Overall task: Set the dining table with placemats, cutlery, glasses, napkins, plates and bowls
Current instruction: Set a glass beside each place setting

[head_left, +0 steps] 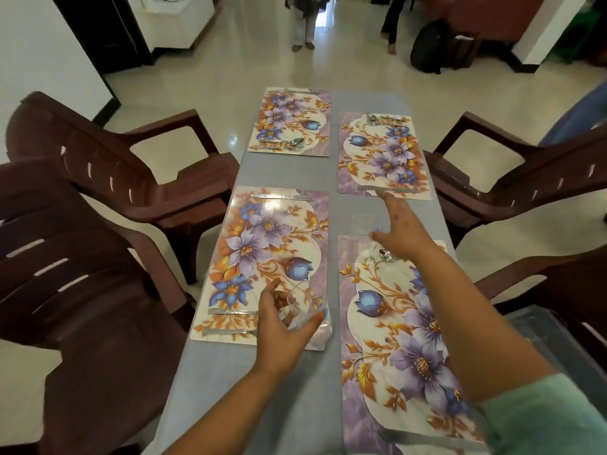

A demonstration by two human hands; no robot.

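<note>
Four floral placemats lie on the grey table (282, 172): near left (262, 244), near right (387, 323), far left (289, 119), far right (381, 156). Each carries cutlery, such as a knife (279, 196) and a spoon (387, 256). My left hand (282, 326) curls around a clear glass (303, 311) over the near left mat's right corner. My right hand (402, 229) stretches forward with straight fingers, its index tip at the far right mat's near edge. A second clear glass (363, 222) stands between the right mats, just left of that hand's thumb.
Brown plastic chairs flank the table, two on the left (108, 178) and two on the right (512, 178). A clear plastic bin (545, 326) sits at my right. Two people stand on the tiled floor beyond the table's far end.
</note>
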